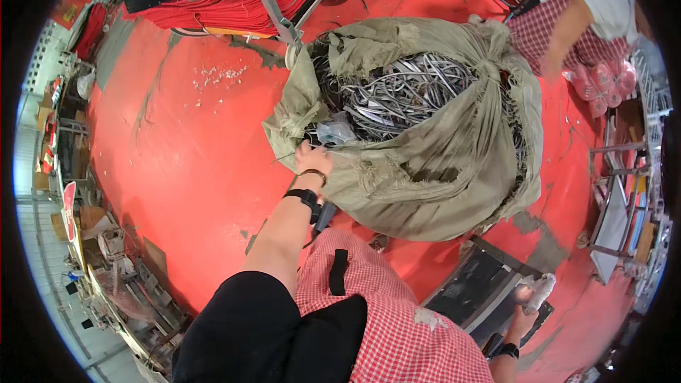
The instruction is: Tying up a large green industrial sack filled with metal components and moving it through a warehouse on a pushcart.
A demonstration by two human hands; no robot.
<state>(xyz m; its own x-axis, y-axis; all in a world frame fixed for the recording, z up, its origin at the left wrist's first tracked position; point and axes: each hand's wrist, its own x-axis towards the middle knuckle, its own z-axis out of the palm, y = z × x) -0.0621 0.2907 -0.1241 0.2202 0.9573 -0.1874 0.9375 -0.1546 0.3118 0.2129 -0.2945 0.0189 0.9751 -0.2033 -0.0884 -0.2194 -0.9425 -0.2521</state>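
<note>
1. So the main thing here is a big olive sack (443,206) sitting on the red floor (184,149), right in front of the wearer and a bit to the right. It's torn open on its far side, with a bunched-up gather toward the right.
2. Inside is a right mess of grey and black strands (404,96), all tangled up. A clear plastic bag (336,130) lies at the left end of the opening.
3. Left hand (313,161) is on the sack's near-left edge, just beside that plastic bag. Can't tell if its fingers are pinching the cloth or just resting there.
4. Right hand (523,320) is off to the near right, well apart from the sack. Looks like its fingers are curled round a whitish crumpled bundle (543,289), above a low dark frame (457,287).
5. Far right, another person (606,7) in a checked apron has an arm down beside the sack, near some pink bundles (599,89).
6. Far left, there's a stack of red mats (227,1).
</note>
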